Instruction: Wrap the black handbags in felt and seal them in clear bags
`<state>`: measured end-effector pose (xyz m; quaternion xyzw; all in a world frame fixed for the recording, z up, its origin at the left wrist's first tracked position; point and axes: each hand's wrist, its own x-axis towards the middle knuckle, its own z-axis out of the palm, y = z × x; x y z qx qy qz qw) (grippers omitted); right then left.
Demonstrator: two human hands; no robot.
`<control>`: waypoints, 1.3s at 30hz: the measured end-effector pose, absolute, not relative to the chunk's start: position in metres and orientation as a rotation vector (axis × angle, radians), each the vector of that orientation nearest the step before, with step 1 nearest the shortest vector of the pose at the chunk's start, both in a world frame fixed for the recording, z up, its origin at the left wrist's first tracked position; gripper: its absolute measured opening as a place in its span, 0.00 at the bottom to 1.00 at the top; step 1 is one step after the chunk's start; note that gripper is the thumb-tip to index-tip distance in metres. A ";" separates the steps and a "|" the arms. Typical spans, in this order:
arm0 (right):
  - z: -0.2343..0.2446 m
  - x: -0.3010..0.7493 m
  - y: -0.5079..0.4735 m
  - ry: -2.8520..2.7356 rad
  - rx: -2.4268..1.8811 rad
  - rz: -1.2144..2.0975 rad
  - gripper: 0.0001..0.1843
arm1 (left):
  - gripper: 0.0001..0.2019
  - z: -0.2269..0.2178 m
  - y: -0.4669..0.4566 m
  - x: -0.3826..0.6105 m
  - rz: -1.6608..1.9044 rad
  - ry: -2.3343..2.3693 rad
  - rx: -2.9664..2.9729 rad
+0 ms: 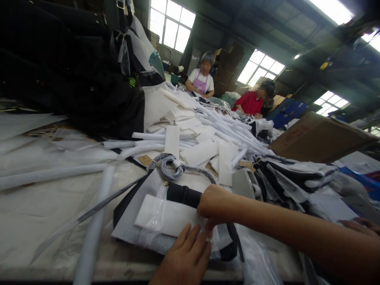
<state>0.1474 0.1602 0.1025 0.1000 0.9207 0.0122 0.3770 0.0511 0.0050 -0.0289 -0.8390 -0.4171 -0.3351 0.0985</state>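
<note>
A black bag (227, 254) lies on the table in front of me, partly covered by thin white wrapping paper (127, 229). On it rest a white foam sheet (178, 217) and a clear plastic strip (159, 211). My left hand (188, 253) lies with fingers stretched over the bag's near side, by the foam sheet. Closed at the foam's right end, my right hand (214, 204) has its fingertips bent down; what they grip is hidden. Beside its knuckles is the bag's black handle (184, 195). A grey braided strap (171, 167) sits coiled behind the bag.
White foam tubes (222, 128) and foam pieces (199, 153) are heaped behind the bag. Black bags (74, 75) pile up at left. A cardboard box (320, 136) and more wrapped bags (285, 178) stand right. Two people work across the table; another person's hand (362, 225) shows at right.
</note>
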 end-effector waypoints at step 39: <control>0.064 0.195 0.200 2.299 1.201 -0.983 0.18 | 0.17 -0.035 0.014 0.036 -0.864 -1.047 -2.506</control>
